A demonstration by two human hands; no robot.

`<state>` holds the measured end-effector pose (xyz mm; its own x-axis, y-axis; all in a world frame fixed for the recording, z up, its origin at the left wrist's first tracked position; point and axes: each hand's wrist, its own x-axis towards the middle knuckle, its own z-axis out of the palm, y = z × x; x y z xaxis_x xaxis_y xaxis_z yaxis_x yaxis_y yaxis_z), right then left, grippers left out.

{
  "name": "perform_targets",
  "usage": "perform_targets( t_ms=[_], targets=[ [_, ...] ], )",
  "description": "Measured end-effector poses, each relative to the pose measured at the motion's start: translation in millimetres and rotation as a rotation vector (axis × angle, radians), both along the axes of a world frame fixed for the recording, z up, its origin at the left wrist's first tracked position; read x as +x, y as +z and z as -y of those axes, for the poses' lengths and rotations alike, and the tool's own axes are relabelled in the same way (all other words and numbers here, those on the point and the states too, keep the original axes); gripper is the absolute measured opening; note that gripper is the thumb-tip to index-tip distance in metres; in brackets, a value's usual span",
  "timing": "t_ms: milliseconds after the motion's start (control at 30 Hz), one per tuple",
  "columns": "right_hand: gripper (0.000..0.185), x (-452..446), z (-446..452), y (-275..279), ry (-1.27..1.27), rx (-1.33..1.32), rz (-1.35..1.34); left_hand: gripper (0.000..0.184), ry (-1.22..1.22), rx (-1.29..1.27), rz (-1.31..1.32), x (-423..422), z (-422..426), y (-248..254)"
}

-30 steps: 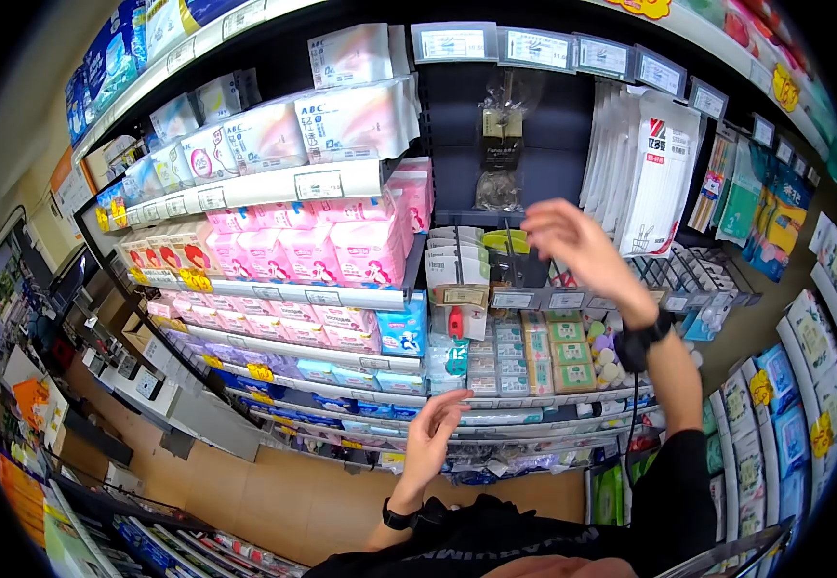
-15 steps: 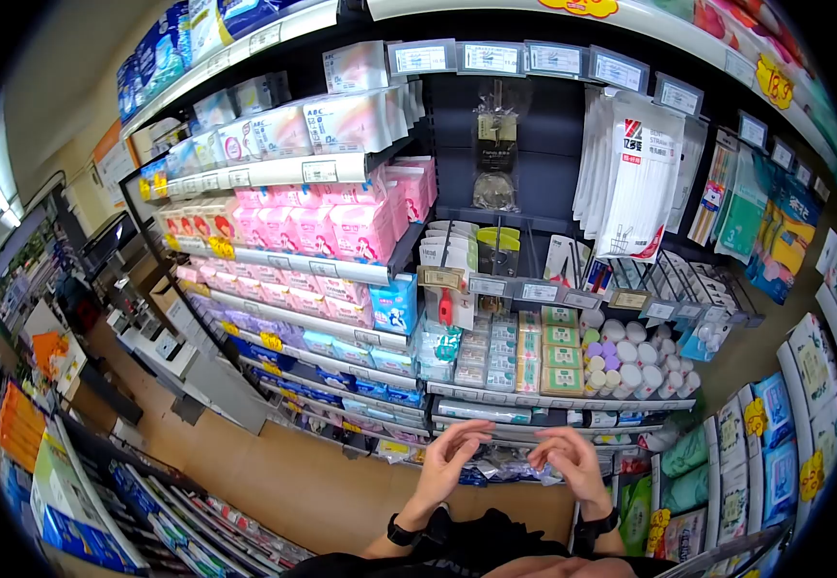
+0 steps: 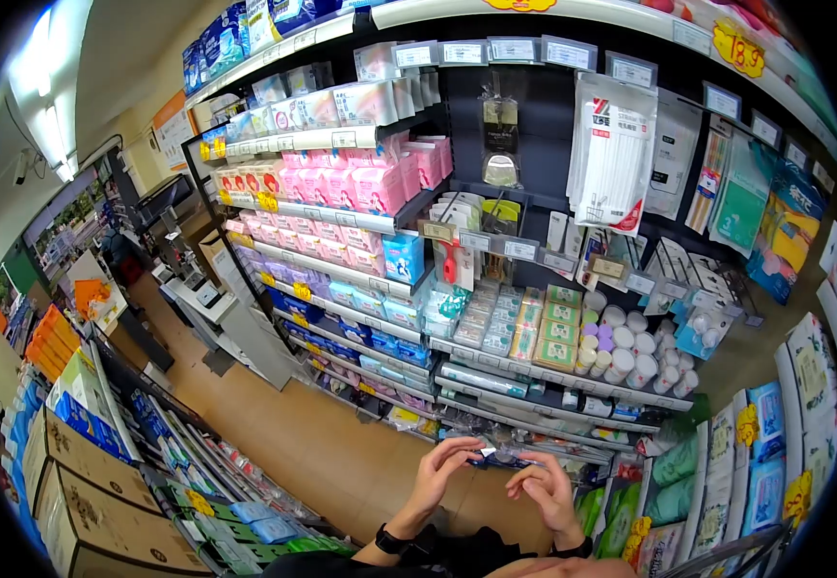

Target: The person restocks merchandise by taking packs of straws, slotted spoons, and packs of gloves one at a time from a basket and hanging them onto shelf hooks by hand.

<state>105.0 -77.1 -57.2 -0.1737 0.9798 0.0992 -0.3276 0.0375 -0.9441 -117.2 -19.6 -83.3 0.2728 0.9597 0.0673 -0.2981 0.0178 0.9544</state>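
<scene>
My left hand is raised in front of the lower shelves, palm side turned inward, with its fingers loosely bent and apart. A small white patch shows right by its fingertips; whether it is touched or lies on the shelf behind, I cannot tell. My right hand hovers a short way to the right, fingers curved and apart, with nothing visible in it. A dark band circles my left wrist. Behind both hands, a low shelf holds clear-wrapped goods, apart from my right hand.
Pink packs line the shelves at left. White-lidded tubs and green-labelled boxes stand at centre right, below hanging white packets. Cardboard cartons are at lower left. A counter stands beyond the aisle floor.
My view has swung to the left and tilted, bringing the cartons at lower left into sight. Both hands stay raised, with the right hand's fingers curling a little more.
</scene>
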Motion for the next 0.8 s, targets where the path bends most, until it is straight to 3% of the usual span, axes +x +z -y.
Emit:
perform_targets(
  t_ms=[200,367,800],
  targets=[
    [0.048,13,36,6,-0.062,0.036,-0.053,0.033,-0.066,-0.043,0.016,18,29,0],
    [0.049,7,67,12,-0.13,0.066,-0.054,0.033,-0.172,0.062,0.02,31,40,12],
    [0.045,-32,171,7,-0.301,0.107,-0.159,0.037,-0.167,0.1,0.03,-15,121,18]
  ],
)
